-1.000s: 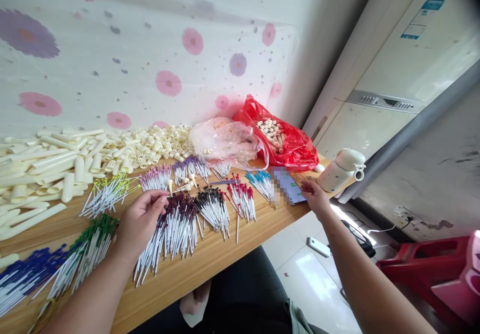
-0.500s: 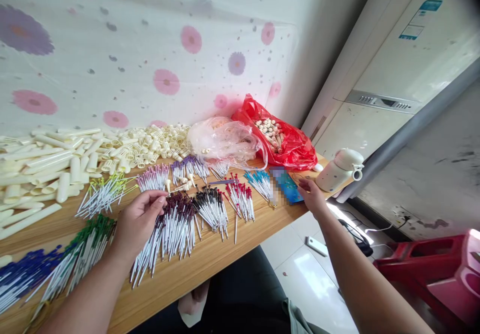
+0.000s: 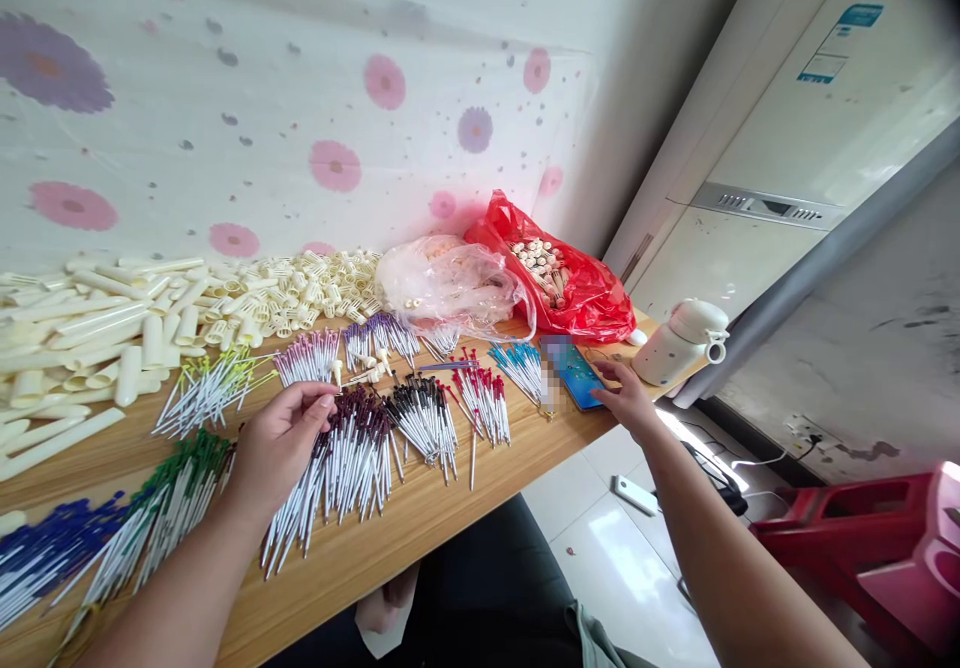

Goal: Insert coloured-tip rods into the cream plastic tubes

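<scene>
My left hand (image 3: 289,435) is pinched closed on a small cream plastic piece (image 3: 337,371), whose narrow end stands up beyond the fingertips. Below it lie pen refills with dark maroon tips (image 3: 352,448). More small cream pieces (image 3: 369,368) sit just right of the fingers. At the table's right end, my right hand (image 3: 626,396) is open, fingers apart, its thumb at the edge of a phone (image 3: 576,376) that lies flat with a lit blue screen. Part of the screen is blurred out. Blue-tipped refills (image 3: 520,366) lie left of the phone.
Cream pen barrels (image 3: 97,328) are heaped along the wall. A clear plastic bag (image 3: 450,283) and a red bag (image 3: 592,298) of parts stand at the back. A white bottle (image 3: 679,343) is near the right edge. Black-tipped (image 3: 424,418) and red-tipped refills (image 3: 484,403) lie mid-table.
My right hand has come down slightly onto the phone's edge, and its thumb has shifted left. My left hand stays in place with the cream piece.
</scene>
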